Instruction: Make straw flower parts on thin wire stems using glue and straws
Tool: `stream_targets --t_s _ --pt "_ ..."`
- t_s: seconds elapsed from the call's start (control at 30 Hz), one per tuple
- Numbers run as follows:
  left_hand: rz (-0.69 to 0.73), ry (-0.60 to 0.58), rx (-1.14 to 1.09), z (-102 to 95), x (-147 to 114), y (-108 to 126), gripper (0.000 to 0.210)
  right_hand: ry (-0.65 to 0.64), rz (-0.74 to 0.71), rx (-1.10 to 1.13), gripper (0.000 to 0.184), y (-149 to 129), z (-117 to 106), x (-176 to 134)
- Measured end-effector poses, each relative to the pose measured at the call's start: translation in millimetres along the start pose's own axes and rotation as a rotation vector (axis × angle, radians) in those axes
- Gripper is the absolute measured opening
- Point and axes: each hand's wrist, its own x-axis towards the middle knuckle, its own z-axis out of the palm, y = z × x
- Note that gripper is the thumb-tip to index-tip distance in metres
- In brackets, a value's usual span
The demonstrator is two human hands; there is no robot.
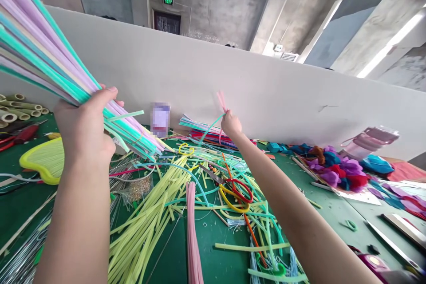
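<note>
Partition (282, 84) tight along table (176, 257); left fist (87, 120) around stems (66, 75), right fist (230, 123) around pink strands (221, 100)

Holding both bare forearms (78, 217) outstretched. Gripping with the left hand (87, 126), raised above the left part of the tabletop (226, 268); closing the right hand (232, 123), with fingers folded, near the far edge.
</note>
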Motion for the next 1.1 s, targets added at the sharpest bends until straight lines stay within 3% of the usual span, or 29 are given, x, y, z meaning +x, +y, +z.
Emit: stream_targets --t_s 0.17,0.3,0.37,0.53,0.67,0.77,0.83,0.87,0.9,0.93,1.0,1.1 --pt "0.047 0.035 0.007 -3.1 4 1 0.024 0.112 0.032 -0.018 0.036 1 -19 10" --pt "0.067 0.074 -0.029 -6.1 6 5 0.022 0.130 -0.085 -0.057 0.038 5 -23 5" --pt "0.062 0.072 -0.049 -7.0 6 7 0.022 0.085 -0.177 -0.074 0.038 7 -21 -3" --pt "0.013 0.023 -0.027 -5.2 4 10 0.022 -0.181 -0.308 -0.044 0.036 4 -15 -19" --pt "-0.028 -0.075 0.010 -2.1 -3 9 0.022 -0.209 -0.399 0.131 0.033 -11 -40 -35" --pt "0.002 -0.219 0.220 -4.2 -9 9 0.024 -0.091 -0.466 0.355 0.031 -19 -77 -68" --pt "0.071 -0.399 0.483 -6.5 -14 11 0.030 0.003 -0.503 0.516 0.039 -18 -103 -103" --pt "0.124 -0.516 0.610 -7.1 -17 12 0.031 0.047 -0.528 0.636 0.042 -16 -113 -122" --pt "0.183 -0.637 0.709 -7.2 -20 13 0.032 0.069 -0.521 0.954 0.042 -14 -120 -141" --pt "0.237 -0.756 0.779 -6.5 -23 14 0.033 0.066 -0.483 1.211 0.041 -11 -126 -159" --pt "0.288 -0.941 0.873 -3.3 -30 16 0.035 0.054 -0.381 1.516 0.045 -7 -128 -187" --pt "0.234 -1.125 0.908 2.9 -41 16 0.042 0.018 -0.273 1.669 0.075 -7 -122 -206"
